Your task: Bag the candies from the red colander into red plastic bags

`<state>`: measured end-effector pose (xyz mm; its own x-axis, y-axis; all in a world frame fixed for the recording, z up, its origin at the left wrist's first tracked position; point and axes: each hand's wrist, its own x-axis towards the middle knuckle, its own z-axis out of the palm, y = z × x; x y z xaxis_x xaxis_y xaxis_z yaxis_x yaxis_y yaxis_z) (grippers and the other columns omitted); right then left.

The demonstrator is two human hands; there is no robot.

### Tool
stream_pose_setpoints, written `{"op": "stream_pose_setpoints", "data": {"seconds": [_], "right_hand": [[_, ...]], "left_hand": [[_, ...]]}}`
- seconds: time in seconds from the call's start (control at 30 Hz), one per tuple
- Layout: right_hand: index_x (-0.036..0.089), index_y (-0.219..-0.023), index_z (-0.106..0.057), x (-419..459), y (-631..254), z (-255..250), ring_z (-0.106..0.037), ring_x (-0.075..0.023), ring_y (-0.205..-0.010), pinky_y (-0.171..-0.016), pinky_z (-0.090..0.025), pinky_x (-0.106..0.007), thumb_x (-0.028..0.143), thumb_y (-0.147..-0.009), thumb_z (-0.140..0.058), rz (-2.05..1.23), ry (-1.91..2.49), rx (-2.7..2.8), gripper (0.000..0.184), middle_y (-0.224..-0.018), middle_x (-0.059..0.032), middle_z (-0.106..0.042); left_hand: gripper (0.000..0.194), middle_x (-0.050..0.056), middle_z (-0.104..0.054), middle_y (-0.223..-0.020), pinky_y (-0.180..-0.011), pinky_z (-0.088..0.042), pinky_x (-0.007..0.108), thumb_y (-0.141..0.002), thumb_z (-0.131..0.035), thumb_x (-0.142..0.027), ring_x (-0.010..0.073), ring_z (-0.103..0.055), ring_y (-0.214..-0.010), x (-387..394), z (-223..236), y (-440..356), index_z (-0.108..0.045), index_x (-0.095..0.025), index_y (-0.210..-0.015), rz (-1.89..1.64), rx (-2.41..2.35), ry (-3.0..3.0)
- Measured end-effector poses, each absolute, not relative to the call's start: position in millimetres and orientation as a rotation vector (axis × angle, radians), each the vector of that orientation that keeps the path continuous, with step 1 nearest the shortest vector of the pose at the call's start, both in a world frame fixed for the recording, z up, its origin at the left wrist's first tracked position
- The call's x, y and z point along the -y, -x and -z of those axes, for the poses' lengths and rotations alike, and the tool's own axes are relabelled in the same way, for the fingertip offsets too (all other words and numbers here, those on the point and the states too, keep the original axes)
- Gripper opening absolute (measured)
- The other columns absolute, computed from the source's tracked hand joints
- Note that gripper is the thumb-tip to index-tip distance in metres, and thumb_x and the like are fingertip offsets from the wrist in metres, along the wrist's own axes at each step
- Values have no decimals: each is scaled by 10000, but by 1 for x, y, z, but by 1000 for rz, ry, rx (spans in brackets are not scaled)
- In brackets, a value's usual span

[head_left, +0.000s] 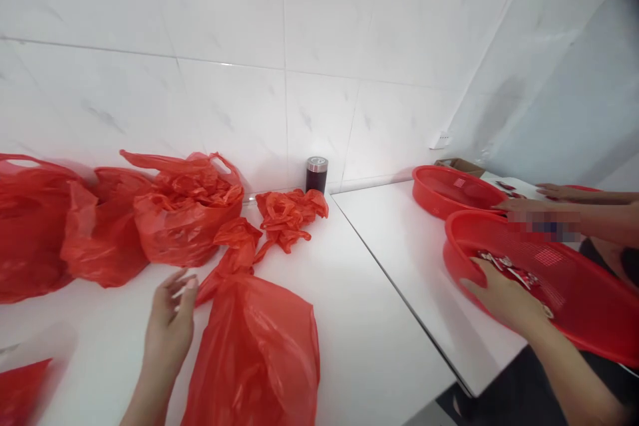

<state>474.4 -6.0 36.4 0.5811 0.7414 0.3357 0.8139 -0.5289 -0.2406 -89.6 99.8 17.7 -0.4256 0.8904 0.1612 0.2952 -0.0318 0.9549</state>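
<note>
My left hand [170,319] is raised over the white table, its fingers loosely bent and apart from the thumb, with nothing visible in them. Just right of it lies a limp red plastic bag [259,346], its twisted neck pointing toward the wall. Far to the right, my right hand [504,293] grips the near-left rim of an oval red plastic basket [594,286]. Small red and white pieces [519,273] lie inside that basket beside my fingers; their kind is too small to make out.
Several full red bags [184,233] line the wall at left, beside a crumpled red bag [289,213] and a dark tumbler [316,175]. Behind my basket stands a second red basket [434,196]. Another person's hands [529,208] reach in from the right. A seam [394,283] divides the tables.
</note>
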Motion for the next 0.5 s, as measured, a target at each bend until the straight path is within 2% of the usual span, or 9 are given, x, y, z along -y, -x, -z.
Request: {"op": "stream_pose_setpoints", "data": {"seconds": [0.07,0.13,0.2,0.27,0.33,0.4,0.43,0.5], "right_hand": [[198,-1303,-552,-4,-452,-37,-679,-382,-829,-721,-483,-529,400,-830,-518,189,2502,1344,515,-950,-206,-700],[191,-1355,-497,-25,-420,-43,-671,-382,-914,-781,-486,-536,367,-851,-487,106,2447,1412,534,-992,-193,-705],[201,-1363,-485,-50,-385,-53,-652,-348,-1012,-866,-477,-522,333,-859,-486,-25,2236,1472,521,-1084,-173,-693],[212,-1368,-470,-73,-351,-63,-627,-268,-1098,-932,-479,-444,284,-862,-486,-245,1890,1512,511,-1231,-139,-638],[235,-1385,-442,-88,-317,-73,-575,-220,-1185,-957,-477,-401,272,-866,-497,-430,1591,1566,523,-1330,-98,-576],[254,-1368,-460,-91,-287,-83,-511,-209,-1255,-1032,-417,-414,271,-871,-518,-406,1473,1671,501,-1392,-68,-522],[259,-1346,-482,-87,-272,-87,-496,-204,-1265,-1057,-390,-415,266,-873,-523,-391,1427,1733,474,-1388,-57,-525],[269,-1282,-535,-73,-247,-90,-514,-186,-1234,-1071,-373,-401,253,-889,-514,-439,1345,1874,394,-1335,-41,-563]], "left_hand": [[562,94,-586,-1256,-936,-441,422,-790,-550,-584,287,-567,-1119,-90,-33,90,-502,-268,-1252,-1589,-1825,-1385],[516,76,-611,-1233,-834,-471,410,-780,-546,-593,307,-583,-1079,-73,-55,86,-545,-290,-1198,-1515,-1884,-1541],[518,57,-653,-1162,-722,-485,407,-699,-585,-642,331,-608,-990,-51,-72,76,-612,-325,-1109,-1310,-1880,-1670],[541,68,-684,-1104,-764,-487,464,-553,-692,-649,373,-606,-976,-28,-76,58,-683,-351,-1005,-1099,-1805,-1733],[587,91,-689,-1115,-895,-438,543,-408,-813,-564,428,-579,-1045,-8,-63,39,-730,-382,-960,-928,-1702,-1752],[701,96,-635,-1250,-967,-362,613,-338,-873,-466,487,-499,-1168,8,-36,23,-729,-427,-1022,-768,-1626,-1792],[755,83,-571,-1349,-982,-329,643,-348,-878,-431,508,-438,-1233,14,-20,19,-705,-447,-1083,-712,-1605,-1825],[737,48,-415,-1495,-1010,-275,673,-486,-826,-377,501,-317,-1336,22,11,16,-644,-448,-1196,-706,-1610,-1889]]}}
